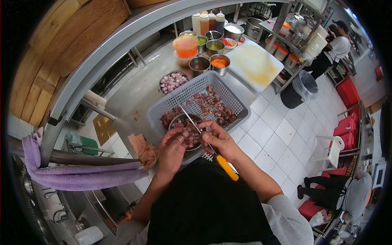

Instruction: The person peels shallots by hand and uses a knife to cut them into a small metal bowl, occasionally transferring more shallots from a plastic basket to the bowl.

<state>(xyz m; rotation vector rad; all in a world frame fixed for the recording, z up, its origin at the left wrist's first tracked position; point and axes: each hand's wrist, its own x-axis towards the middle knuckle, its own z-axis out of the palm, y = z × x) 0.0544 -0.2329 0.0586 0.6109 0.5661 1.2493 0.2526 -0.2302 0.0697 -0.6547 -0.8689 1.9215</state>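
Knife (195,125) mid-blade hidden by right hand (219,139); bowl (178,119) half covered.

The picture is round like a fish's eye, with black corners. Straight things bend near the edges, like the long grey metal shelf rail (114,41) on the left. The light is bright and even. The white square floor tiles (277,130) on the right shine softly. The left hand (171,149) and right hand (218,139) in the middle look sharp. The blade of the thin yellow-handled knife (226,167) glints a little. Far right, things look blurry.
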